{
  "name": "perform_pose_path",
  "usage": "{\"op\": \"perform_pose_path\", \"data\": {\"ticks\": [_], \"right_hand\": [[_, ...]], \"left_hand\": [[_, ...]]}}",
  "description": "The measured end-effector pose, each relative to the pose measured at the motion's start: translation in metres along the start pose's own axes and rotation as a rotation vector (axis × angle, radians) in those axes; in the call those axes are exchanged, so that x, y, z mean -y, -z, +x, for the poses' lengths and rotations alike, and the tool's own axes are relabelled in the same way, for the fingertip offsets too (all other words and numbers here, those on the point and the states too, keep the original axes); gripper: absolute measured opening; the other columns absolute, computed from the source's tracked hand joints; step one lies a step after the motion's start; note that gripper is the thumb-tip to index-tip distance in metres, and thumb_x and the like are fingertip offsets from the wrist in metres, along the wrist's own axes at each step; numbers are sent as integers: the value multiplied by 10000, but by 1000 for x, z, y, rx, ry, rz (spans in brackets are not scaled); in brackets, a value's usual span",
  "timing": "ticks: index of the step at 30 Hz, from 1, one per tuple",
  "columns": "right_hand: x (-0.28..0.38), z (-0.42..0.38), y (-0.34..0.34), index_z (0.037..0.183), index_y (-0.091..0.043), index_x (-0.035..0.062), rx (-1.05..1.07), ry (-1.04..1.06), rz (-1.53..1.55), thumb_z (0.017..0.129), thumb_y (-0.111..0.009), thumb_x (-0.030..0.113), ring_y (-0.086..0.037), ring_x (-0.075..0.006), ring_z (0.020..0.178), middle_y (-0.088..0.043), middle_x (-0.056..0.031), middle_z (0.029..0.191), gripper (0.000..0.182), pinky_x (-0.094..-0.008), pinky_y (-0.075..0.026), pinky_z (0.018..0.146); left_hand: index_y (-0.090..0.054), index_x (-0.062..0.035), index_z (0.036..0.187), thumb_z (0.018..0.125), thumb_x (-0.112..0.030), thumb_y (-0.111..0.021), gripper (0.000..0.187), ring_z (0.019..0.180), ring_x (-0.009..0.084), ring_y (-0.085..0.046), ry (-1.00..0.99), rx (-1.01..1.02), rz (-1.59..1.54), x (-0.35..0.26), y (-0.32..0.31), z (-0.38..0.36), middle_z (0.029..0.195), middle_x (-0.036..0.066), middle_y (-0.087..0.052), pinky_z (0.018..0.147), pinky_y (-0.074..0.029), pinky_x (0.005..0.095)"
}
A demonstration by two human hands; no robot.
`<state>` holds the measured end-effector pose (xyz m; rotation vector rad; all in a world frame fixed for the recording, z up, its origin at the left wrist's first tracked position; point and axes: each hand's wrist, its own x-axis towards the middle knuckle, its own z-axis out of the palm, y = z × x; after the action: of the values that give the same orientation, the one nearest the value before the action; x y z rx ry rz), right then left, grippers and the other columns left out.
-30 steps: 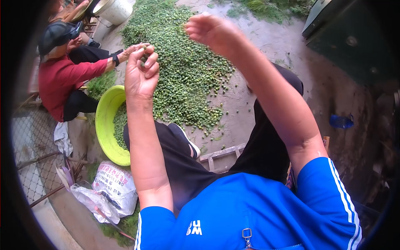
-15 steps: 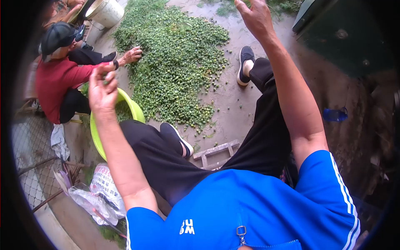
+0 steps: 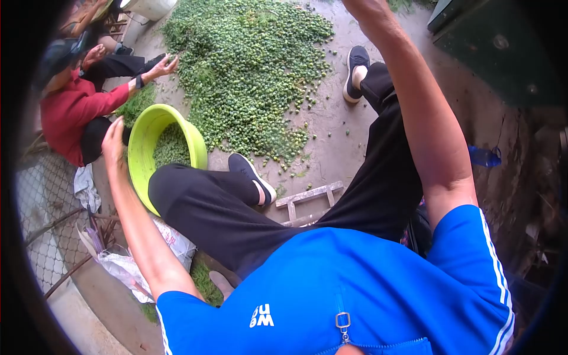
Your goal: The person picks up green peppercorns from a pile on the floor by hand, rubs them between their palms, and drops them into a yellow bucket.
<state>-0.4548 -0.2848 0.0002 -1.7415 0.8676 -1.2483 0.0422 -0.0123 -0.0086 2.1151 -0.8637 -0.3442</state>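
Observation:
My left hand (image 3: 113, 142) is raised beside the outer left side of a yellow-green plastic tub (image 3: 138, 155). Its fingers stretch upward, seen from the side, and nothing shows in them. Inside the tub lie small round green fruits (image 3: 172, 147). In front of my feet spreads a big pile of the same green fruits (image 3: 248, 77), with some feathery green sprigs among them. My right hand (image 3: 365, 8) is at the top edge, right of the pile; its fingers are out of the picture.
A co-worker in a red top (image 3: 74, 115) sits at the left. A white bucket (image 3: 151, 8) stands behind. Near my feet lies a low wooden frame (image 3: 309, 195). White sacks (image 3: 121, 263) and wire mesh (image 3: 50, 201) are at the left, a dark green panel (image 3: 503, 53) at the right.
My left hand has moved left and down, uncovering more of the tub. My right hand has gone up, mostly out of view. The co-worker's hand has drawn back from the pile.

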Motion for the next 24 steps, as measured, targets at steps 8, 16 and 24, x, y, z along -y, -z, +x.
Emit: {"op": "perform_pose_path", "data": {"ticks": [8, 16, 24], "right_hand": [[19, -10, 17, 1225, -498, -34, 45, -456, 870, 922, -547, 155, -539, -300, 1113, -536, -160, 1225, 361, -417, -466, 923], [45, -13, 27, 1326, -367, -59, -94, -526, 1010, 939, -527, 158, -438, -329, 1220, -408, -215, 1338, 471, -430, -394, 1023], [46, -16, 10, 1275, -431, -38, -54, -586, 950, 946, -506, 187, -499, -292, 1135, -482, -188, 1262, 406, -392, -430, 948]], "left_hand": [[-656, -66, 1096, 845, -290, -645, 337, 1027, 251, -616, -575, 720, 493, -81, -208, -13, 1113, 143, -643, 896, -469, 344], [-649, -117, 1107, 832, -321, -632, 343, 1091, 324, -559, -551, 836, 568, 5, -381, 4, 1142, 163, -595, 941, -438, 422], [-517, -143, 1289, 832, -287, -650, 498, 1292, 312, -391, -570, 672, 654, 40, -448, 32, 1425, 137, -380, 1048, -363, 413]]}}
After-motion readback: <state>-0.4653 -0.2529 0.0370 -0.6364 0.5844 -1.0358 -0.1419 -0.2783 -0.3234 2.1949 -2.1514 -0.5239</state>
